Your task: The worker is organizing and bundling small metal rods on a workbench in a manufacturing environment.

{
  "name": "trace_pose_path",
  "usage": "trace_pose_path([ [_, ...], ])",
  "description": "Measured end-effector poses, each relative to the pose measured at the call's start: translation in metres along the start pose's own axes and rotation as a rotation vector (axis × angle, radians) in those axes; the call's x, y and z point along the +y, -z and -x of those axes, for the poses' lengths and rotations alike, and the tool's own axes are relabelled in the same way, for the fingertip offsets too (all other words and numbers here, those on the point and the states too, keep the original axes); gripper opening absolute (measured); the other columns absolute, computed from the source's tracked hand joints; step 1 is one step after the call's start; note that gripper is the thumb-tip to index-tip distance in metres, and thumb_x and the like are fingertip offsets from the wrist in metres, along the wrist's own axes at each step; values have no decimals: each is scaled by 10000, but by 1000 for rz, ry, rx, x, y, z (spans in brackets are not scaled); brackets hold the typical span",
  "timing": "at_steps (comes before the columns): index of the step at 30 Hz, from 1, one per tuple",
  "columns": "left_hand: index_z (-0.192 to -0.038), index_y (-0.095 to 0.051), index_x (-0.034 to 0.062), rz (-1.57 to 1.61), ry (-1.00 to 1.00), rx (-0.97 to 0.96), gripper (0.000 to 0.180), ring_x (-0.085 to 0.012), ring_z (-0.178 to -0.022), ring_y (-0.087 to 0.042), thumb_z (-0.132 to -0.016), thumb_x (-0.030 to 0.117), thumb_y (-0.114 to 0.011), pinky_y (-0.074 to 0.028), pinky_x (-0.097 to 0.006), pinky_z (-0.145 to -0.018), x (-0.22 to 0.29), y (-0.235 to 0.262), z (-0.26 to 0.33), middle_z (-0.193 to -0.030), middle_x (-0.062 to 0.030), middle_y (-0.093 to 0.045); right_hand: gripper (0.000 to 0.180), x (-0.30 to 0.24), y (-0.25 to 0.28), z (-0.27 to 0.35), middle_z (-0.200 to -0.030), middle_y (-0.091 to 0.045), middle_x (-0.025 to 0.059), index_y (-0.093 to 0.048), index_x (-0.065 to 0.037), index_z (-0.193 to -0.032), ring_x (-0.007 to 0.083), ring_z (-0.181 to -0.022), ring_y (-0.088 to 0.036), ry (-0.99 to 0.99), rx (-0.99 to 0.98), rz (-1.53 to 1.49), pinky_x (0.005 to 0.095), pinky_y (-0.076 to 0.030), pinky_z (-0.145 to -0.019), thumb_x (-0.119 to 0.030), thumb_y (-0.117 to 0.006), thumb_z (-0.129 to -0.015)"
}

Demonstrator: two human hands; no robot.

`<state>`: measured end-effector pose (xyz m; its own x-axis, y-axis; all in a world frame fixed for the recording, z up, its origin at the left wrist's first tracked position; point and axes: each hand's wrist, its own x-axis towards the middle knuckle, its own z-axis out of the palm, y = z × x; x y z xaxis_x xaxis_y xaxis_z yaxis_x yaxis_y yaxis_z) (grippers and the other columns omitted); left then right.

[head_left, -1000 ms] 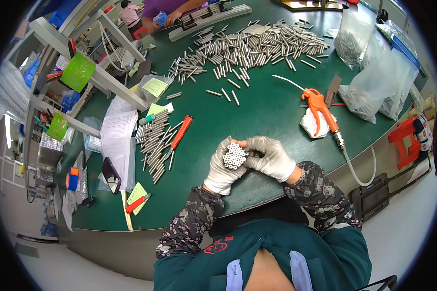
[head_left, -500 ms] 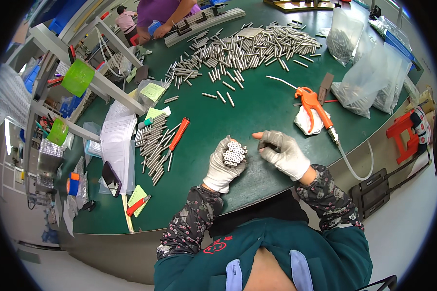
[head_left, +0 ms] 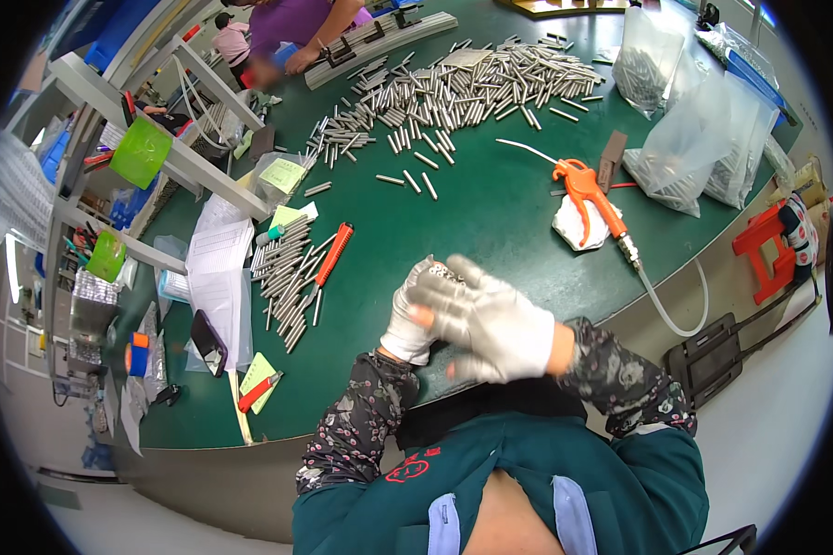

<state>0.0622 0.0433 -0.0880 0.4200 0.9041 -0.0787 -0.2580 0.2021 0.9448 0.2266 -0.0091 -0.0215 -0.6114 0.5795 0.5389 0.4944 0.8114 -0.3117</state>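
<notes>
In a white glove with bare fingertips, my left hand (head_left: 404, 326) is closed around a bundle of thin metal tubes (head_left: 446, 272), their hollow ends facing up. My right hand (head_left: 500, 331), gloved the same way, lies flat across the bundle with its fingers stretched out. It covers most of the tube ends and is slightly blurred by motion. Left of my hands lies a smaller heap of metal tubes (head_left: 285, 273), with an orange-handled tool (head_left: 336, 257) beside it. Farther away spreads a large pile of metal tubes (head_left: 472, 88) on the green table.
An orange air gun (head_left: 587, 190) with a clear hose rests on a white pad at right, near bags of tubes (head_left: 671, 171). Papers (head_left: 218, 268), a phone (head_left: 209, 344) and a red cutter (head_left: 259, 392) lie left. Across the table, a person in purple (head_left: 296, 28) works beside a metal rail (head_left: 379, 46).
My right hand has moved left from beside the bundle onto its top, its curled fingers now straightened. My left hand keeps its hold on the tubes. The view has shifted slightly.
</notes>
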Motion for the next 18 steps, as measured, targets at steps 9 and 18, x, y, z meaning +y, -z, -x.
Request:
trace_pose_path([
  [9, -1194, -399, 6, -332, -196, 26, 648, -86, -824, -544, -612, -40, -681, -455, -208, -755, 0, -13, 3, -921, -18, -547, 366, 40, 36, 38, -1094, -542, 184, -556, -9, -1047, 325, -1007, -519, -579, 179, 178, 373, -404, -875, -123, -610, -704],
  [18, -1181, -401, 56, -258, -184, -40, 654, -81, -771, -562, -600, -61, -678, -484, -223, -717, -7, 6, -3, -891, -7, -549, 81, 58, 102, 77, -688, -586, 100, -596, -80, -778, 278, -663, -580, -844, 446, 694, 380, -457, -590, -114, -586, -705],
])
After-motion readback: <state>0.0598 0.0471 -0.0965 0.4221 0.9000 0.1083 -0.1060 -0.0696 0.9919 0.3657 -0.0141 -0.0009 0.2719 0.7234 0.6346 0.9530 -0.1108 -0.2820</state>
